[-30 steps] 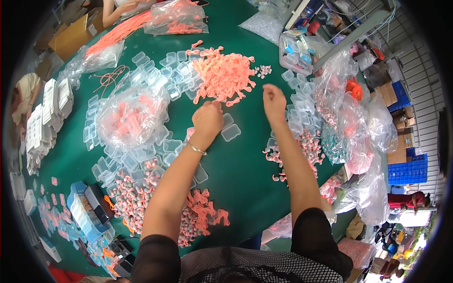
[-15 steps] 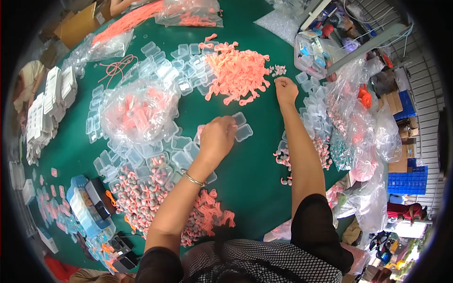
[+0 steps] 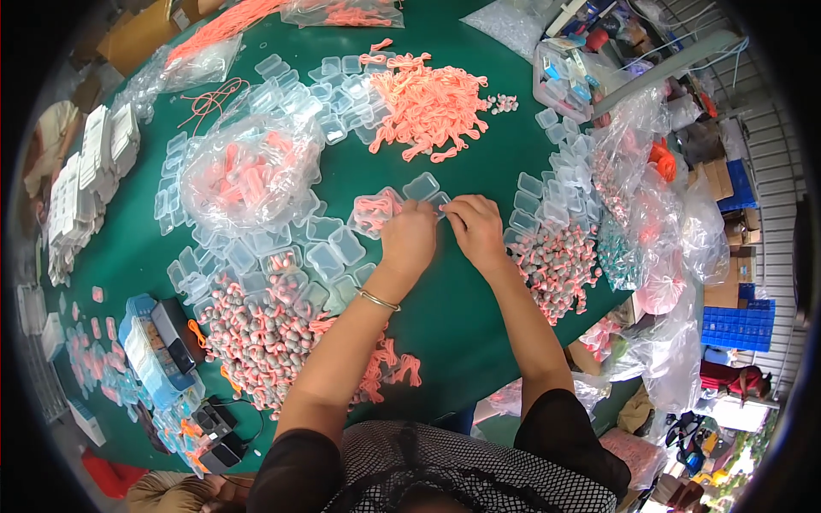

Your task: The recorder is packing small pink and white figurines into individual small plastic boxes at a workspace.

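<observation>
Near the middle of the table, my left hand (image 3: 410, 238) is closed, its fingertips at the near edge of an open clear plastic box (image 3: 421, 185); it seems to hold the box, though the fingertips are partly hidden. Just to its right, my right hand (image 3: 477, 229) pinches a tiny item at the box's right side, too small to name. Left of my left hand lies another clear box (image 3: 366, 226) filled with coral cord loops. Beyond both hands is a large heap of coral cord loops (image 3: 432, 107), with a few small grey-and-white pieces (image 3: 503, 104) at its right.
Grey-and-pink small pieces are heaped at near left (image 3: 252, 342) and at right (image 3: 560, 269). A clear bag of coral items (image 3: 252, 184) lies among empty clear boxes at left. White trays (image 3: 94, 171) stand stacked at far left. Plastic bags (image 3: 658, 248) crowd the right edge.
My right hand has come back from the small grey-and-white pieces to the open box beside my left hand. My left hand has shifted slightly right, and the view has tilted a little.
</observation>
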`<action>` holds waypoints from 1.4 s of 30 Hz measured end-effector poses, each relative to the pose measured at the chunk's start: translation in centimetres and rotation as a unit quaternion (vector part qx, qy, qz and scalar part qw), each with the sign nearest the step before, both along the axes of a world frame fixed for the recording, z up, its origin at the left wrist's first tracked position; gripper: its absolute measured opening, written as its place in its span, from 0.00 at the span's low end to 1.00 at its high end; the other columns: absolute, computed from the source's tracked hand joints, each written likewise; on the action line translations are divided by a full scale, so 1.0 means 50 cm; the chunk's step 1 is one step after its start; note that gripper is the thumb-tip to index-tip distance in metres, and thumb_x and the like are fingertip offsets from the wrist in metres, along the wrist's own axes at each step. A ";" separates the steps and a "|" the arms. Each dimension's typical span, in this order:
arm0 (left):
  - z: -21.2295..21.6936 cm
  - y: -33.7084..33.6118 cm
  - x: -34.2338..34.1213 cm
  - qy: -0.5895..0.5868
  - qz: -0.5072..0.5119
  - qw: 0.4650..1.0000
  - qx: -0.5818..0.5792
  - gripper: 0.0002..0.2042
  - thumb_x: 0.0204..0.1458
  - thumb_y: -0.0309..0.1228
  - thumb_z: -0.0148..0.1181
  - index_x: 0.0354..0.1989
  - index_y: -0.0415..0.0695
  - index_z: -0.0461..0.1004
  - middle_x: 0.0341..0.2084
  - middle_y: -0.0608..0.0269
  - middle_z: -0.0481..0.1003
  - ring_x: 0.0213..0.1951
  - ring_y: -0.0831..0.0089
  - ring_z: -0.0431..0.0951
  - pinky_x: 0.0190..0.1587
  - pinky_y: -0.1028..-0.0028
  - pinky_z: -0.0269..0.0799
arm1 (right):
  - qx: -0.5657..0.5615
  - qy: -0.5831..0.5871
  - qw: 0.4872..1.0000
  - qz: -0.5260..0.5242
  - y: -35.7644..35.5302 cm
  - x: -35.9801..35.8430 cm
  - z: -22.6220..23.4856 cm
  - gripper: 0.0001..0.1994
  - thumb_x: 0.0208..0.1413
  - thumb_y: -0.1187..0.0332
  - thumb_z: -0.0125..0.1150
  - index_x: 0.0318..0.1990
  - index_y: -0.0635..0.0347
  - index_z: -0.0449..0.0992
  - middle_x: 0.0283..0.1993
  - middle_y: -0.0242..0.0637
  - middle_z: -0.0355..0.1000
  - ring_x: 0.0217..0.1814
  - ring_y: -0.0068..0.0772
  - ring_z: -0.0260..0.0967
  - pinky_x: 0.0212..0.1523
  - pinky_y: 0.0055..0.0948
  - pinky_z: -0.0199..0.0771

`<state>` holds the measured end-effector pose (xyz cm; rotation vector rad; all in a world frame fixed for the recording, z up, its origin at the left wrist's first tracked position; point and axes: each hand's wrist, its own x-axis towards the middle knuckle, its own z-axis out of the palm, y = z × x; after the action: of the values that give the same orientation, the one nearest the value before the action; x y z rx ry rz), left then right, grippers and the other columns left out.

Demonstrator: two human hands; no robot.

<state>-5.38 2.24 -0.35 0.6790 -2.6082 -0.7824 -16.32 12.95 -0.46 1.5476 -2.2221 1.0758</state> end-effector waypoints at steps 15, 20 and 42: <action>0.015 0.014 -0.001 -0.011 0.023 0.999 0.025 0.16 0.48 0.29 0.62 0.43 0.39 0.67 0.33 0.52 0.73 0.32 0.53 0.79 0.29 0.60 0.76 | 0.023 0.033 0.998 0.044 -0.013 -0.020 -0.001 0.07 0.44 0.76 0.63 0.32 0.55 0.77 0.33 0.31 0.73 0.38 0.37 0.70 0.41 0.37 0.66; 0.001 0.018 0.009 0.022 0.027 0.999 0.009 0.17 0.47 0.29 0.62 0.45 0.39 0.67 0.33 0.54 0.72 0.36 0.57 0.78 0.31 0.62 0.76 | 0.041 0.038 0.997 0.046 -0.017 -0.018 0.013 0.05 0.45 0.75 0.64 0.30 0.55 0.77 0.33 0.31 0.73 0.37 0.37 0.71 0.41 0.37 0.66; -0.036 0.028 0.011 0.066 0.041 0.997 -0.023 0.22 0.47 0.33 0.60 0.52 0.42 0.68 0.33 0.60 0.71 0.35 0.63 0.76 0.33 0.64 0.74 | 0.286 -0.033 0.957 -0.020 -0.039 -0.027 0.051 0.04 0.46 0.73 0.59 0.28 0.51 0.78 0.31 0.31 0.74 0.41 0.38 0.70 0.41 0.44 0.61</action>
<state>-4.81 3.63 -2.13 0.6908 -2.4559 -0.7152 -17.65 10.98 2.08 1.6660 -2.7606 0.4902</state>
